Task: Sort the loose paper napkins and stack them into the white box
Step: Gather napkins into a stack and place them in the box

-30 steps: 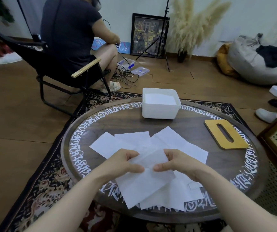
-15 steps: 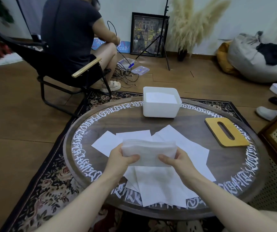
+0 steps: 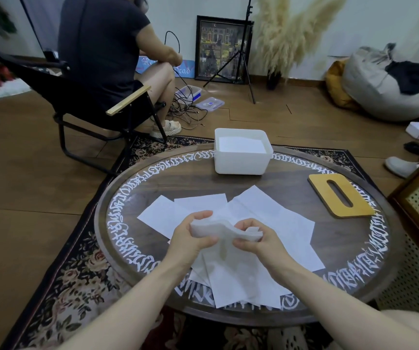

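At centre frame, the left hand and right hand each hold a closed grip on a folded napkin stack above loose napkins on the counter; white box above, at upper centre.

Beyond the round table, which bears a yellow slotted lid, a seated person occupies a black folding chair.

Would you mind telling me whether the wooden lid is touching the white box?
Apart. The head view shows bare dark tabletop between the wooden lid and the white box.
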